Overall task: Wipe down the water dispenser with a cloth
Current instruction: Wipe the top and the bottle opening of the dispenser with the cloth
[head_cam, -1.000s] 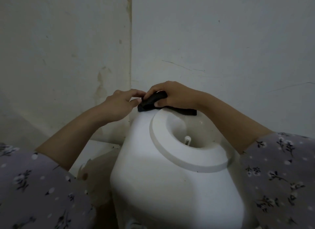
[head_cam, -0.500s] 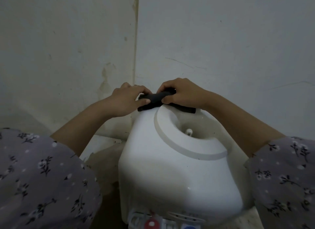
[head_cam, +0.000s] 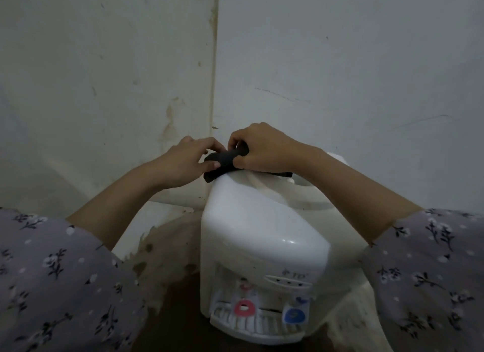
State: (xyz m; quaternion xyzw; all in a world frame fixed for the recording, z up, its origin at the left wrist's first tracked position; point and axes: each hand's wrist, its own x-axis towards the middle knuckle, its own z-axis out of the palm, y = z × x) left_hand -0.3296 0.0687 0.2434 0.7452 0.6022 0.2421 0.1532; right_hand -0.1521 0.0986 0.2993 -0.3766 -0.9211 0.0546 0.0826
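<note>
Task thing: the water dispenser (head_cam: 262,225), white, stands in a wall corner with its taps facing the person.
Cloth: a dark cloth (head_cam: 222,161) lies bunched on the dispenser's rear top edge, one end trailing right along the rim.
Left hand: the left hand (head_cam: 188,163) pinches the cloth's left end between thumb and fingers.
Right hand: the right hand (head_cam: 264,147) is curled over the cloth's middle and grips it.
Progress: judged early; the cloth is gathered rather than spread, and both hands seem occupied with arranging it.
Outstanding: the front panel, sides, red tap (head_cam: 244,307), blue tap (head_cam: 293,315) and drip tray (head_cam: 251,325) appear still to do; which areas are already clean cannot be told.
Surface: the ledge (head_cam: 162,246) beside the dispenser carries brown stains.
Room: dim, with marked, cracked walls (head_cam: 340,76) and discolouration down the corner seam.
</note>
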